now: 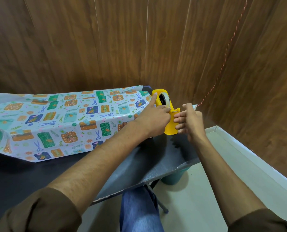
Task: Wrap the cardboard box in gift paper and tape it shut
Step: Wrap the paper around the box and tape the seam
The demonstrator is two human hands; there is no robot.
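A brown wood-panelled wall stands behind a dark grey table. Across the table lies a long sheet of pale gift paper printed with orange, green and blue parcels and scissors; it is draped over a long bulky form, and no cardboard shows from under it. At the paper's right end stands a yellow plastic tape dispenser with a roll of pale tape. The left hand holds the dispenser, index finger stretched up to its top and the other fingers curled by the cutter. The right hand touches the dispenser's other side, thumb raised; whether it grips anything cannot be told. A thin red twisted cord hangs beside it.
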